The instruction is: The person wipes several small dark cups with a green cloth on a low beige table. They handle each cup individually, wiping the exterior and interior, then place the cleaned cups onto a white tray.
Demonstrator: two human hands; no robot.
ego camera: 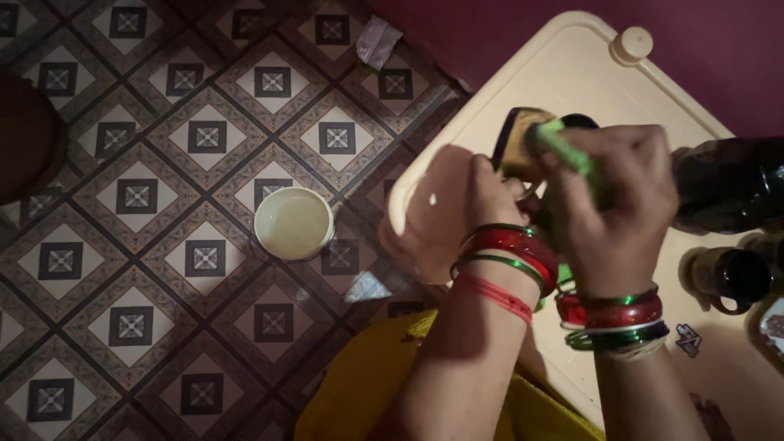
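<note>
- The small dark jar (516, 145) with a yellowish face sits tilted in my left hand (490, 196), above the cream bench (572, 65).
- The green strip (563, 147), blurred, lies across the jar's right edge, pinched in my right hand (621, 204).

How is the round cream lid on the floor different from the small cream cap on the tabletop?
The round cream lid is much wider than the small cream cap. The lid lies on the patterned floor tiles; the cap sits at the cream plastic tabletop's corner. Both are round and cream.
</note>
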